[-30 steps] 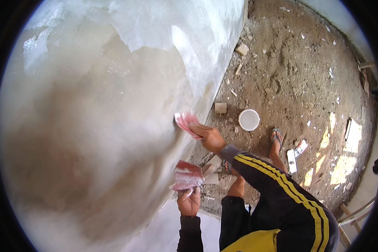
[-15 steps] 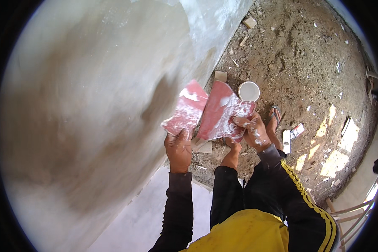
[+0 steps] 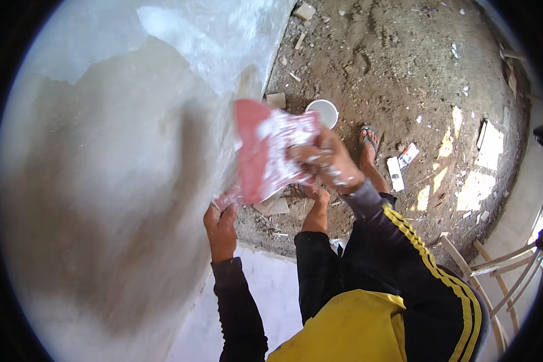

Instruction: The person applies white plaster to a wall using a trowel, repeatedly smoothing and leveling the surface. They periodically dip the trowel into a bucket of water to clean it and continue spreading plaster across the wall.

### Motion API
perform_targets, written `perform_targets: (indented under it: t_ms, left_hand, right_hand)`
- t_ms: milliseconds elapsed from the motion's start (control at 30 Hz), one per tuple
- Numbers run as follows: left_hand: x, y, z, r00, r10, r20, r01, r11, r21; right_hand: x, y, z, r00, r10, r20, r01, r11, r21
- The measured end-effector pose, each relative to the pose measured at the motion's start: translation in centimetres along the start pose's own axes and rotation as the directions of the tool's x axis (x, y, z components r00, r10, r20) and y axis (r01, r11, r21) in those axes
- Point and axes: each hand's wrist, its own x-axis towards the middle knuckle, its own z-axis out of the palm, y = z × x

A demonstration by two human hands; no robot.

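Observation:
My right hand [image 3: 329, 160] is closed round the grip end of a red putty scraper [image 3: 252, 154] streaked with white paste; motion blurs it slightly. Its wide edge points left toward the wall [image 3: 102, 211]. Below and behind it, my left hand [image 3: 222, 234] pinches a second red scraper [image 3: 228, 197], also smeared white. Most of that second blade is hidden behind the first, so I cannot tell whether the two touch. The wall carries a damp-looking grey-brown patch beside paler, whiter areas.
A white bucket [image 3: 336, 110] stands on the dirt floor [image 3: 392, 66] near the wall, by a tile piece [image 3: 276, 100]. My sandalled foot [image 3: 370, 143] is close to a red-and-white packet [image 3: 408, 155]. Wooden poles [image 3: 507, 265] stand at the right.
My right hand has swung left with its scraper, which now overlaps the left one. My left hand sits further left and lower. The view has shifted, showing more of the right side.

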Motion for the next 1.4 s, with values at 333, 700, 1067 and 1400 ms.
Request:
perform_targets:
  t_ms: [333,700,1067,1400]
  left_hand:
    - [5.3,-4.7,4.3,0.975,-0.099,0.197,0.220,0.396,-0.891]
    - [5.1,-7.9,10.6,0.906,-0.123,0.406,0.420,0.399,-0.815]
    - [6.1,-15.5,8.0,0.900,-0.414,0.138,0.378,0.581,-0.720]
    - [13.5,-24.9,16.4,0.908,-0.416,0.045,0.395,0.814,-0.426]
  right_hand:
    - [-1.3,3.3,-11.2,0.903,0.430,0.021,-0.402,0.824,0.400]
    - [-0.1,6.3,-5.5,0.955,0.238,0.179,-0.294,0.658,0.693]
    - [-0.2,9.5,-19.6,0.921,0.257,-0.294,-0.117,0.900,0.420]
    - [-3.9,22.4,-28.3,0.795,0.236,-0.559,0.015,0.913,0.407]
